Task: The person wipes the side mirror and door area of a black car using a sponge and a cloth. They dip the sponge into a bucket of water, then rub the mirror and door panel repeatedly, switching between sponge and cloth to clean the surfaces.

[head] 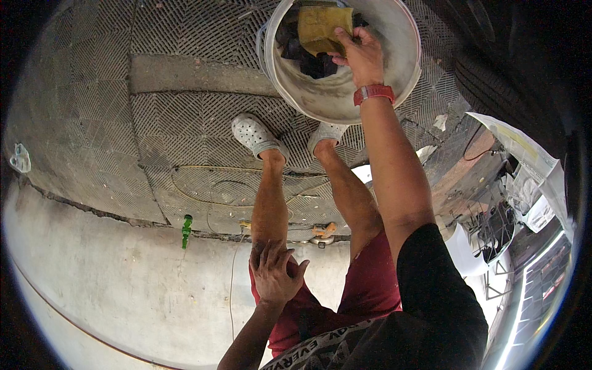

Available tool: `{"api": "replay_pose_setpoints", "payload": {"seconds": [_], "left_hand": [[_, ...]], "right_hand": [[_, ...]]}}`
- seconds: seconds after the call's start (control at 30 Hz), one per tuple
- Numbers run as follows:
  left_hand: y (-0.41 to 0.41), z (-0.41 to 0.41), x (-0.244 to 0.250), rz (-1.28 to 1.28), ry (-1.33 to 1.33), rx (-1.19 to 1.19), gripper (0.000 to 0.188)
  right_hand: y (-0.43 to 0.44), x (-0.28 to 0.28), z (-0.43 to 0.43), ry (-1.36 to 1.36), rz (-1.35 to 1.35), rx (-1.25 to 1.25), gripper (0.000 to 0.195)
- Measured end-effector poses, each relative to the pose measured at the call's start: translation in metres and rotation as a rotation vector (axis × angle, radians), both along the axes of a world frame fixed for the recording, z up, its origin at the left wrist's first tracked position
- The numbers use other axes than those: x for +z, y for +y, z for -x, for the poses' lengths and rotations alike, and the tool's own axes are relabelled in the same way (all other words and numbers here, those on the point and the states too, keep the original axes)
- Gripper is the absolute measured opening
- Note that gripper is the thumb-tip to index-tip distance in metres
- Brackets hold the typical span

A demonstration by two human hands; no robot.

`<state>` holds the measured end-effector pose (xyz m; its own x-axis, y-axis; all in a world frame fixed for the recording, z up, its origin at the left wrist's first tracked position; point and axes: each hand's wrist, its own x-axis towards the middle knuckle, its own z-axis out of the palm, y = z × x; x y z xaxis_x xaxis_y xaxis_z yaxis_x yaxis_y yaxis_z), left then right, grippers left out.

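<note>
My right hand (363,51), with a red watch on its wrist, pinches the lower right edge of a worn yellow-brown sheet (323,27), which looks like sandpaper. Both are over the mouth of a large whitish plastic bucket (323,99). Dark, crumpled pieces (319,67) lie inside the bucket; what they are cannot be told. My left hand (276,275) rests on my left knee, fingers spread and holding nothing.
Perforated floor mats surround my clogs (256,134). A thin yellowish hose or cord (208,167) loops behind my feet. Near the pale wall (115,277) are a green bottle (186,231) and an orange tool (326,230). A tire (490,88) and masking paper (522,143) are at right.
</note>
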<state>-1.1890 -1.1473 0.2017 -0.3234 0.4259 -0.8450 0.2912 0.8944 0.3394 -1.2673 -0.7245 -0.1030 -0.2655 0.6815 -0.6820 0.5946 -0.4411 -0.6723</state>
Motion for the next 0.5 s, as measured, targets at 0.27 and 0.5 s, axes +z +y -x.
{"api": "replay_pose_setpoints", "payload": {"seconds": [0.27, 0.5], "left_hand": [[0.0, 0.002, 0.001, 0.005, -0.009, 0.004, 0.048], [-0.003, 0.002, 0.0, -0.029, 0.034, 0.032, 0.048]], "right_hand": [[-0.004, -0.016, -0.005, 0.082, 0.027, 0.036, 0.029], [-0.002, -0.015, -0.002, 0.133, 0.147, -0.234, 0.038]]}}
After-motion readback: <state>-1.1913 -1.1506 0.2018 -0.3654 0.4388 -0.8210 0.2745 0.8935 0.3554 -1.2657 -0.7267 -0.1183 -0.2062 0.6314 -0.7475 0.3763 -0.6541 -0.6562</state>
